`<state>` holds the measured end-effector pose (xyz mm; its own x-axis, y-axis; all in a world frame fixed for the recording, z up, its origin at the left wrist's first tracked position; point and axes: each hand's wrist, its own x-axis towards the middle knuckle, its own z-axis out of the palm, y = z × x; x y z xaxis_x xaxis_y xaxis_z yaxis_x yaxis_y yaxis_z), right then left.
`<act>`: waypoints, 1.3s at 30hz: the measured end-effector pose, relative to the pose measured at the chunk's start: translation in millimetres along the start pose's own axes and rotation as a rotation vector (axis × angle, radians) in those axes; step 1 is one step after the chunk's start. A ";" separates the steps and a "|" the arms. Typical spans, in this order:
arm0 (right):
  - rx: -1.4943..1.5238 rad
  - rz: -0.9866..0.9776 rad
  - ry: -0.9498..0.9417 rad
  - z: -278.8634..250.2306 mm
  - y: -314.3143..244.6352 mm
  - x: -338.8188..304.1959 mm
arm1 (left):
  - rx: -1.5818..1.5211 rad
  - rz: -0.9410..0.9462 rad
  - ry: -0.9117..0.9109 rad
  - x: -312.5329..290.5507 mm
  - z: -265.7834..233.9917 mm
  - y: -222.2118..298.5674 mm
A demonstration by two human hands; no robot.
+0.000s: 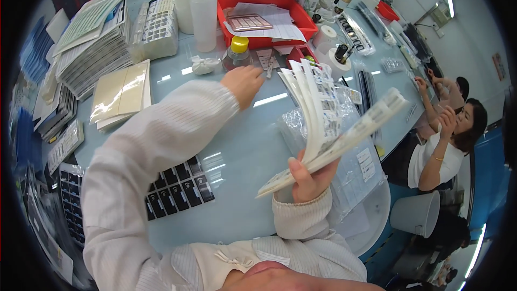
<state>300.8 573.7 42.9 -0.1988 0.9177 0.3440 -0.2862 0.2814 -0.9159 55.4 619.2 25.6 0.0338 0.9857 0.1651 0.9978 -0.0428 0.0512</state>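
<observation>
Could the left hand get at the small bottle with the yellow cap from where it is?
Probably yes: the left hand looks close beside the yellow-capped bottle, overlapping its lower edge in this view, and nothing visible stands between them. Whether they touch, I cannot tell.

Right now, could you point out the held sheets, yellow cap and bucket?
Held sheets (327, 114), head view: middle of the fanned, upright part.
Yellow cap (239, 44), head view: middle of its side.
Bucket (411, 214), head view: middle of its outer wall.
</observation>
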 end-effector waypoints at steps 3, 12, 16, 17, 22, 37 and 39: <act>0.043 0.061 -0.035 14.5 -5.3 3.9 | -0.019 0.154 0.160 -77.7 -34.3 -5.5; -0.257 -0.034 -0.401 41.4 18.4 28.5 | -0.081 -0.237 0.374 -251.6 -114.9 -30.4; -0.812 0.169 -0.512 73.4 43.7 49.6 | -0.107 -0.416 0.410 -319.6 -110.8 -16.0; -1.151 0.227 -0.561 76.4 50.8 54.3 | -0.110 -0.409 0.404 -331.4 -105.9 -10.8; -1.232 0.193 -0.561 76.2 66.5 40.3 | -0.176 -0.489 0.300 -379.3 -87.4 3.2; -1.455 0.135 -0.507 76.6 59.0 27.4 | -0.387 -0.554 0.227 -411.5 -29.2 -11.3; -1.496 0.129 -0.493 70.1 61.0 27.0 | -0.377 -0.524 0.174 -414.7 -19.2 -11.4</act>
<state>212.3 595.9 10.8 -0.5057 0.8627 0.0087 0.8430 0.4963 -0.2076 28.9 207.7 -24.6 -0.4910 0.8523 0.1801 0.7905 0.3490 0.5034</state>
